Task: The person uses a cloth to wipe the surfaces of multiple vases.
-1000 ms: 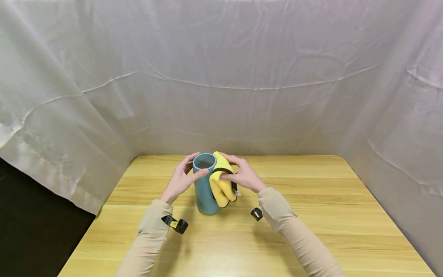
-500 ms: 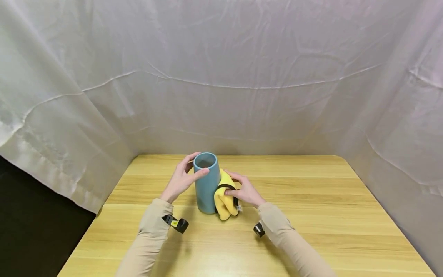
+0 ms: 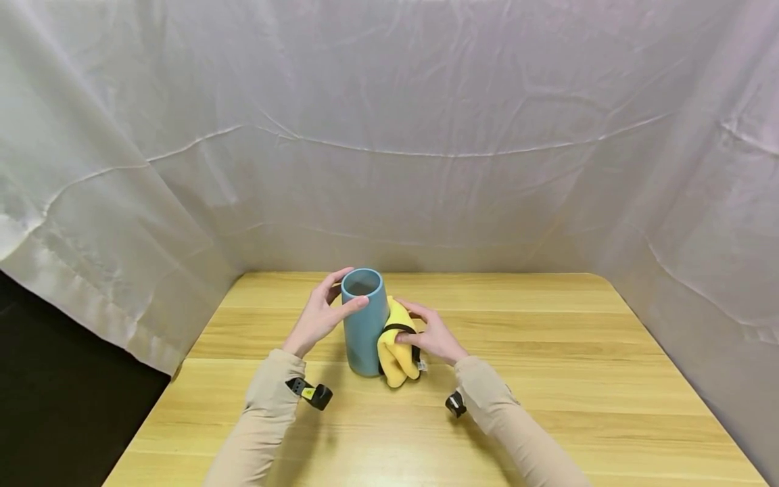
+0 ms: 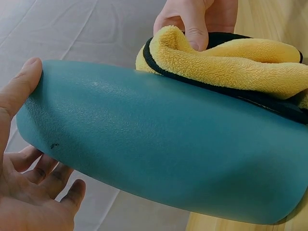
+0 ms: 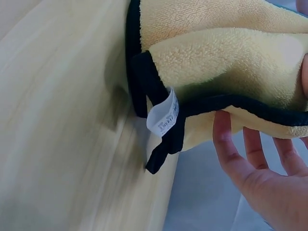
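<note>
In the head view, a pale yellow-brown wood-grain worktop (image 3: 548,379) with rounded far corners runs back to creased silver-grey fabric drapes (image 3: 389,135) that hang behind it and along both sides; a black area (image 3: 73,399) shows at lower left. On the worktop, near its far edge, stands a tall blue cylindrical vase (image 3: 365,338), mouth upward. The left hand (image 3: 322,308) grasps its upper part, thumb in front, while the right hand (image 3: 432,335) pinches a folded yellow plush cloth (image 3: 395,358) with black edging against the vase's right side. The left wrist view shows the vase's matt surface with a small dark mark (image 4: 55,146) near the grasping fingers. The right wrist view shows the cloth's white label (image 5: 163,115), the fingers under its fold, the worktop alongside.
</note>
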Tool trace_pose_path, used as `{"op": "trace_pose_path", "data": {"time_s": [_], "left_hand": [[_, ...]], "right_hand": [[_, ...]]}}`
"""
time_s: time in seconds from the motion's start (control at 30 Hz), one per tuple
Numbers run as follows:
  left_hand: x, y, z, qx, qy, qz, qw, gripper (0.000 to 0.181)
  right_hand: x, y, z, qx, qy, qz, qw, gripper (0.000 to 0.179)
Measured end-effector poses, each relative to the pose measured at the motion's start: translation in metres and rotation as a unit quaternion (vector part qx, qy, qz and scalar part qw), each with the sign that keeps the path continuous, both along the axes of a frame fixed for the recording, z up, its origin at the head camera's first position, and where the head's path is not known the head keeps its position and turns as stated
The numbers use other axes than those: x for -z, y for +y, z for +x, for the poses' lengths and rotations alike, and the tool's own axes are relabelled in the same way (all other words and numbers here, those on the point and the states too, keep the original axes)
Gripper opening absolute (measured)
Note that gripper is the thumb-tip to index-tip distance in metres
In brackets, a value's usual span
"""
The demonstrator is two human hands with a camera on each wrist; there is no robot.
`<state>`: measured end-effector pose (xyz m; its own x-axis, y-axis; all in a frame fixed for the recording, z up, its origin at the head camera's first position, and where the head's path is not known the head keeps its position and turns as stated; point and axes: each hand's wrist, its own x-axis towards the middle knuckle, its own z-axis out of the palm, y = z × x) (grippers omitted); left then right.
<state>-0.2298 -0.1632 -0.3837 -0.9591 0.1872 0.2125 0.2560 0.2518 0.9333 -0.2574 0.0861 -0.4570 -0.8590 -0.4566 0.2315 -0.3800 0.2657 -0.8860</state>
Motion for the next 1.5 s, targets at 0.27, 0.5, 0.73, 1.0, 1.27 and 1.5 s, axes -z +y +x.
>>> {"op": "trace_pose_path", "data": {"time_s": [0.27,0.5,0.73,1.0,1.27,1.5], "left_hand": [[-0.003,0.0,0.001,-0.003,-0.002,0.0,1.0,0.067],[-0.003,-0.001,0.001,-0.002,-0.004,-0.003,1.0,0.067],[-0.002,-0.001,0.001,0.001,-0.009,-0.004,0.9999,0.068],[-0.002,-0.001,0.0,0.0,-0.003,0.003,1.0,0.067],[-0.003,-0.001,0.001,0.002,-0.004,0.003,1.0,0.067],[-0.002,-0.001,0.0,0.001,-0.007,-0.002,1.0,0.069]], "right_hand": [[-0.019,-0.003,-0.002,-0.007,0.007,-0.023,0.9997,0.076],[-0.061,-0.007,-0.006,-0.015,0.052,-0.02,0.9983,0.077],[-0.076,-0.007,-0.008,-0.01,0.068,0.011,0.9976,0.079],[-0.04,-0.005,-0.005,-0.011,0.056,-0.001,0.9984,0.075],[0.009,0.0,0.001,-0.01,0.021,0.009,0.9997,0.076],[0.012,0.0,0.0,-0.009,0.01,-0.002,0.9999,0.077]]}}
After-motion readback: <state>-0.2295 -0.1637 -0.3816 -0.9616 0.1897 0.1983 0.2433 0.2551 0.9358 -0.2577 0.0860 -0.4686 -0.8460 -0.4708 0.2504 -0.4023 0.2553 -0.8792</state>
